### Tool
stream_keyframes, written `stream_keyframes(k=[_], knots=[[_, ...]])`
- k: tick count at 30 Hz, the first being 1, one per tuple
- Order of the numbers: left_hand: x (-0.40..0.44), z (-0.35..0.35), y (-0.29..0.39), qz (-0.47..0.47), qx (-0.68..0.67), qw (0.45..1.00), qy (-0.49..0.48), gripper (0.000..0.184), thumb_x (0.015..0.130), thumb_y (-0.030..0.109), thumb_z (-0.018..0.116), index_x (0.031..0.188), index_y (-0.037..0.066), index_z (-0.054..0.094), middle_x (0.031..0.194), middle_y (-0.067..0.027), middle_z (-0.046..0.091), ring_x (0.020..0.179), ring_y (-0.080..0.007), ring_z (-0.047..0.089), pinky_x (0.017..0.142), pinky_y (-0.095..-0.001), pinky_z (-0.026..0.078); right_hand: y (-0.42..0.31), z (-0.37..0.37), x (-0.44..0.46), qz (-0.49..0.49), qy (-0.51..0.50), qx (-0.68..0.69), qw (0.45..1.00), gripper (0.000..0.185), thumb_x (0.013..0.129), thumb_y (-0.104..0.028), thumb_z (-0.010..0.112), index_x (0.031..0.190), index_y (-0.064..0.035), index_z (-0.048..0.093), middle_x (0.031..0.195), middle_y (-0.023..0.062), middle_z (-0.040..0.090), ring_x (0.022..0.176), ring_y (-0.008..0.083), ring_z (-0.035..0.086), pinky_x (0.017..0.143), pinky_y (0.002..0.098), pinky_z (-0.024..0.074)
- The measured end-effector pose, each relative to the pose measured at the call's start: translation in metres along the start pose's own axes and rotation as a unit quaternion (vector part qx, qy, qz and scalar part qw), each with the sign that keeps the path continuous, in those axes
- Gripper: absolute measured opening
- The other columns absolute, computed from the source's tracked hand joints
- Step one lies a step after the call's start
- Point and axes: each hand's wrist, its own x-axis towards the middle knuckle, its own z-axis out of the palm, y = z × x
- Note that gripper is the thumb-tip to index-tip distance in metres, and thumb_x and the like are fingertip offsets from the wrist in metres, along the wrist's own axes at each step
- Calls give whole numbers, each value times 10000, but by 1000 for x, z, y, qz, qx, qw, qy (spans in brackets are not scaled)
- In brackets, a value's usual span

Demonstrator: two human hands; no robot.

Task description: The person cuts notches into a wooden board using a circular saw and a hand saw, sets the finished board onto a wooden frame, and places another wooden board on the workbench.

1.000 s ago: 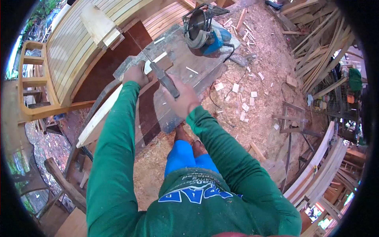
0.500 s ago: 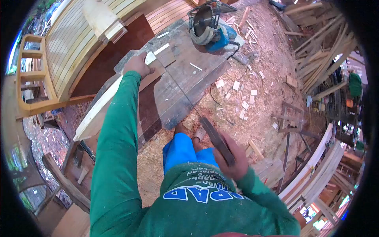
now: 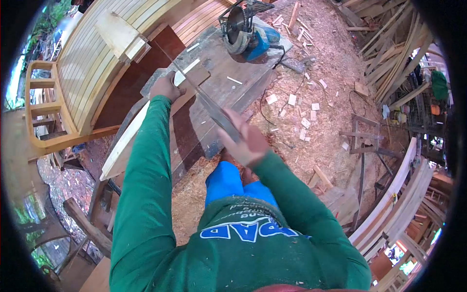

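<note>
My right hand [image 3: 247, 141] is closed around the dark handle of a hand saw [image 3: 206, 100]. The thin blade reaches away from me, crosses the board and extends past its far side. My left hand [image 3: 167, 87] is wrapped over a long pale wooden board [image 3: 127, 138], close to where the blade crosses it. This board rests on a worn wooden workbench [image 3: 228, 100] and sticks out over the bench's left side toward me. How deep the blade sits in the wood is too small to tell.
A blue circular saw [image 3: 262, 41] lies at the bench's far right, its cord hanging off the edge. Small offcuts [image 3: 292, 100] and shavings cover the ground. Curved slatted furniture [image 3: 92, 53] stands at the left, stacked timber [image 3: 399, 53] at the right.
My right hand has moved forward and left, pushing the saw so its blade reaches far beyond the board. My left hand keeps its hold on the board.
</note>
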Motion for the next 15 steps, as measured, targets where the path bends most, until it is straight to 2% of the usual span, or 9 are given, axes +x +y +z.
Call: stream_keyframes(k=[1, 3, 5, 8, 11, 13, 14, 15], knots=[[-1, -3, 2, 3, 4, 1000, -3, 690, 745, 430, 870, 1317, 130, 629, 1202, -205, 730, 1137, -403, 693, 976, -507, 550, 6, -13, -31, -2, -3, 65, 998, 610, 952, -206, 723, 1494, -62, 484, 1115, 250, 717, 996, 423, 724, 872, 441, 579], [0, -10, 6, 9, 13, 1000, -23, 662, 745, 429, 871, 1287, 131, 636, 1185, -208, 735, 1116, -405, 701, 961, -512, 554, -31, -65, -89, 25, -28, -43, 998, 601, 949, -178, 721, 1491, -58, 489, 1130, 239, 715, 991, 384, 736, 866, 430, 586], [-3, -17, 15, -1, 17, 999, -31, 665, 745, 434, 873, 1286, 128, 637, 1176, -210, 737, 1113, -408, 701, 960, -510, 555, -56, -91, -124, 7, -26, -26, 999, 579, 951, -168, 711, 1478, -54, 499, 1113, 236, 717, 993, 369, 741, 853, 436, 586], [0, -15, 14, 1, 19, 1000, -15, 682, 728, 458, 890, 1262, 116, 639, 1153, -209, 742, 1105, -413, 700, 951, -510, 557, -76, -97, -129, 49, -36, -84, 995, 564, 951, -168, 709, 1463, -47, 504, 1083, 239, 715, 967, 382, 738, 827, 443, 587], [10, -12, 1, 20, 16, 1000, -13, 715, 703, 495, 907, 1246, 104, 657, 1156, -204, 742, 1104, -402, 701, 946, -501, 559, -56, -66, -71, 73, -68, -41, 994, 554, 952, -203, 710, 1453, -65, 516, 1047, 229, 722, 941, 415, 727, 812, 461, 587], [14, -10, 3, 30, 12, 999, 4, 708, 704, 497, 907, 1239, 100, 668, 1158, -207, 741, 1103, -395, 703, 943, -497, 560, -26, -18, -10, -6, 22, -32, 999, 554, 931, -210, 745, 1428, -56, 556, 1078, 219, 727, 965, 392, 734, 837, 429, 577], [7, -7, 0, 34, 15, 999, 3, 704, 704, 498, 907, 1235, 98, 674, 1159, -208, 741, 1102, -392, 704, 942, -495, 560, -12, 5, 25, 11, 23, -46, 999, 563, 942, -245, 737, 1446, -82, 546, 1096, 228, 728, 959, 429, 726, 844, 439, 576], [9, 11, -11, 79, -7, 994, 81, 663, 722, 474, 896, 1225, 98, 685, 1148, -206, 745, 1088, -388, 711, 931, -489, 564, -12, 21, 57, 32, 5, -45, 998, 562, 948, -257, 727, 1454, -96, 541, 1103, 236, 727, 978, 439, 717, 858, 446, 571]])
